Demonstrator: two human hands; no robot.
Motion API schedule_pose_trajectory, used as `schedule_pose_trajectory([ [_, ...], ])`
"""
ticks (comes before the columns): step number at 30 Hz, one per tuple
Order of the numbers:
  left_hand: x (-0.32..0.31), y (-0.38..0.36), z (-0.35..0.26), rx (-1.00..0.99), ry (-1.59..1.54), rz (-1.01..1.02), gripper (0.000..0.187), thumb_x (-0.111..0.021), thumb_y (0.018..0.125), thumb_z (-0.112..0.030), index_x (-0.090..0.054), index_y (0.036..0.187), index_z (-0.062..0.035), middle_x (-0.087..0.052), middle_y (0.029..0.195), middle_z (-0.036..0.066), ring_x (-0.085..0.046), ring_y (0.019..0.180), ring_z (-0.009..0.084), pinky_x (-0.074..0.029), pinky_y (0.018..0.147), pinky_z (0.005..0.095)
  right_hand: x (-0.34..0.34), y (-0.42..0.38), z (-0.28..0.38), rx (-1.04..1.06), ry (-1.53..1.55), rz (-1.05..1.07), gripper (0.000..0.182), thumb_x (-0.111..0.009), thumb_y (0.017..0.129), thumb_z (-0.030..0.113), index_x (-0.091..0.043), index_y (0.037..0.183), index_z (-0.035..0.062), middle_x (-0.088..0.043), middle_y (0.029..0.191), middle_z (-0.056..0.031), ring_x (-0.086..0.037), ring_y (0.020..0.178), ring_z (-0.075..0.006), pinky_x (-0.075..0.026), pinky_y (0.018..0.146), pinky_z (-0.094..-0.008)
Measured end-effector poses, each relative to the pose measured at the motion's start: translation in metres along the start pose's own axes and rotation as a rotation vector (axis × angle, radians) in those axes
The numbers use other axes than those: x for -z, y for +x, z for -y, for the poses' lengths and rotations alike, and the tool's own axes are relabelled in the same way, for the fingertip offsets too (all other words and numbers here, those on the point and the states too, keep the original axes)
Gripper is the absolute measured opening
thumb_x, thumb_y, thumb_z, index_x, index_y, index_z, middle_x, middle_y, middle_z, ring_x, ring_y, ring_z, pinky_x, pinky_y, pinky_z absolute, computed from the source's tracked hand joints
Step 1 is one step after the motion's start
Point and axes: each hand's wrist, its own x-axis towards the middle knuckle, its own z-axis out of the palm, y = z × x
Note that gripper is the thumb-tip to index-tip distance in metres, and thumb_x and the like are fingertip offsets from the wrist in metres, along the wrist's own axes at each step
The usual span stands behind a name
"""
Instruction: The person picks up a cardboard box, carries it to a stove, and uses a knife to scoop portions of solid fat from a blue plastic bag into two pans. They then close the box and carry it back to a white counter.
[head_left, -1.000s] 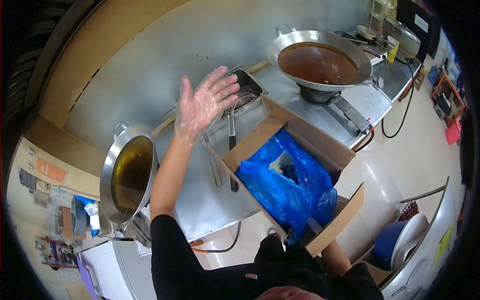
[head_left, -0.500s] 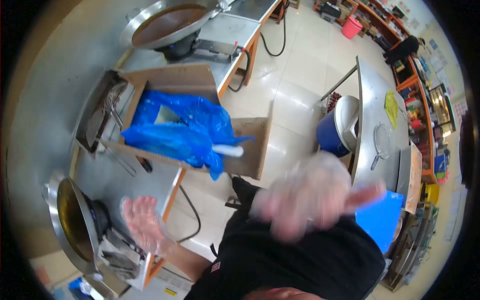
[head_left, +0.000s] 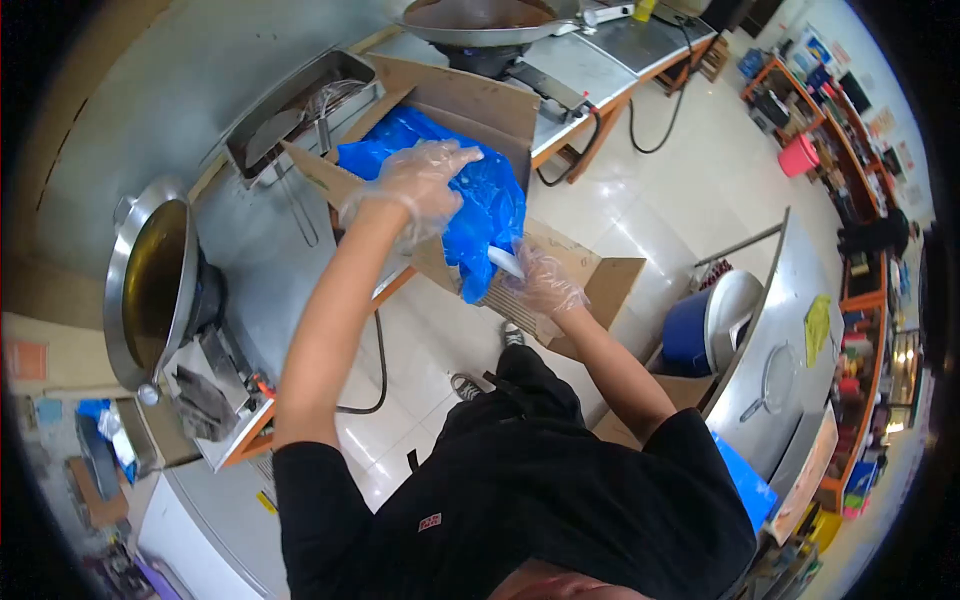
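A blue plastic bag (head_left: 478, 205) lines an open cardboard box (head_left: 470, 105) standing at the edge of the steel counter. Over the bag is my left hand (head_left: 425, 185) in a clear plastic glove, fingers partly stretched out across the blue film; whatever lies beneath the palm is hidden. A white handle (head_left: 505, 262) sticks out of the bag's near side, and the part inside the bag is covered. Closed around the end of that handle is my gloved right hand (head_left: 548, 282), beside the box's folded-out flap (head_left: 610, 285).
Woks of oil stand on burners, one wok (head_left: 150, 285) at left and another wok (head_left: 480, 35) beyond the box. A metal tray (head_left: 240, 140) with strainers is behind the box. At right, a steel table (head_left: 775, 300) carries a strainer (head_left: 780, 378). A hose (head_left: 383, 370) hangs below the counter.
Both hands have moved forward to the box: the left onto the blue bag, the right from in front of my body to the white handle. The view has shifted too.
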Motion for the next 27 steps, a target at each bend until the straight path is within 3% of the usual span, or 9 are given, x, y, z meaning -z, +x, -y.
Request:
schedule_pose_trajectory([
  [3, 0.022, 0.013, -0.002, 0.188, 0.142, 0.414, 0.067, -0.06, 0.08, -0.007, -0.053, 0.144, -0.0232, -0.06, 0.134, 0.014, -0.059, 0.122, 0.0329, -0.045, 0.106, 0.0408, 0.019, 0.013, 0.006, 0.039, -0.059, 0.048, 0.068, -0.069, 0.085, 0.024, -0.04, 0.142, 0.0018, -0.064, 0.106, -0.0282, -0.065, 0.099, -0.0422, -0.053, 0.084, -0.0504],
  [5, 0.019, 0.01, 0.0, 0.182, 0.163, 0.412, 0.054, -0.062, 0.08, -0.01, -0.062, 0.133, -0.0205, -0.064, 0.125, 0.014, -0.062, 0.115, 0.0323, -0.047, 0.101, 0.0423, 0.029, 0.018, 0.017, 0.083, -0.056, 0.061, 0.066, -0.066, 0.086, 0.024, -0.04, 0.142, 0.0001, -0.065, 0.103, -0.028, -0.067, 0.094, -0.0419, -0.054, 0.08, -0.0512],
  [8, 0.01, -0.006, 0.016, 0.176, 0.144, 0.334, 0.031, -0.065, 0.081, -0.015, -0.072, 0.112, -0.0165, -0.068, 0.108, 0.012, -0.064, 0.105, 0.0321, -0.049, 0.094, 0.0436, 0.025, 0.034, 0.002, 0.079, -0.184, 0.282, 0.055, -0.057, 0.094, 0.028, -0.042, 0.138, -0.0006, -0.068, 0.102, -0.0238, -0.069, 0.093, -0.0384, -0.057, 0.079, -0.0485],
  [12, 0.008, -0.053, 0.038, 0.201, 0.076, 0.343, 0.012, -0.065, 0.082, -0.016, -0.075, 0.089, -0.0141, -0.069, 0.091, 0.01, -0.065, 0.095, 0.0304, -0.05, 0.085, 0.0446, 0.028, 0.047, -0.039, 0.136, -0.196, 0.325, 0.068, -0.054, 0.096, 0.031, -0.031, 0.149, -0.0029, -0.068, 0.099, -0.0245, -0.07, 0.083, -0.0384, -0.056, 0.076, -0.0497],
  [14, 0.017, -0.08, 0.035, 0.254, 0.077, 0.306, 0.011, -0.066, 0.082, -0.017, -0.074, 0.089, -0.0138, -0.068, 0.092, 0.009, -0.065, 0.096, 0.0294, -0.05, 0.085, 0.0441, 0.046, 0.059, -0.051, 0.148, -0.225, 0.37, 0.067, -0.052, 0.097, 0.029, -0.03, 0.151, -0.0015, -0.069, 0.104, -0.0238, -0.071, 0.086, -0.0362, -0.057, 0.078, -0.0481],
  [17, 0.034, -0.101, 0.032, 0.315, 0.057, 0.322, 0.01, -0.066, 0.082, -0.017, -0.073, 0.089, -0.0132, -0.067, 0.093, 0.008, -0.064, 0.099, 0.0282, -0.05, 0.086, 0.0429, 0.05, 0.077, -0.074, 0.179, -0.231, 0.386, 0.072, -0.054, 0.097, 0.032, -0.025, 0.153, -0.0023, -0.068, 0.097, -0.0241, -0.07, 0.084, -0.0371, -0.057, 0.075, -0.0494],
  [23, 0.064, -0.092, -0.045, 0.567, 0.049, 0.221, 0.011, -0.065, 0.087, -0.01, -0.07, 0.096, -0.0116, -0.065, 0.101, 0.008, -0.061, 0.101, 0.0295, -0.05, 0.091, 0.0421, 0.069, 0.08, -0.067, 0.345, -0.28, 0.366, 0.056, -0.056, 0.094, 0.024, -0.041, 0.141, -0.002, -0.065, 0.095, -0.019, -0.069, 0.085, -0.0357, -0.055, 0.073, -0.048],
  [26, 0.057, -0.093, -0.051, 0.609, 0.001, 0.156, 0.01, -0.064, 0.088, -0.008, -0.069, 0.097, -0.0106, -0.064, 0.104, 0.009, -0.06, 0.102, 0.0307, -0.049, 0.093, 0.0433, 0.057, 0.084, -0.054, 0.46, -0.312, 0.321, 0.026, -0.05, 0.097, 0.016, -0.054, 0.12, 0.0044, -0.066, 0.108, -0.0193, -0.07, 0.093, -0.0342, -0.055, 0.076, -0.0464],
  [27, 0.053, -0.095, -0.051, 0.615, -0.038, 0.138, 0.01, -0.064, 0.088, -0.008, -0.069, 0.097, -0.0102, -0.064, 0.105, 0.009, -0.06, 0.102, 0.031, -0.049, 0.094, 0.0438, 0.048, 0.085, -0.055, 0.462, -0.343, 0.278, 0.024, -0.049, 0.098, 0.016, -0.055, 0.118, 0.0048, -0.067, 0.105, -0.0188, -0.07, 0.091, -0.0343, -0.055, 0.076, -0.0467],
])
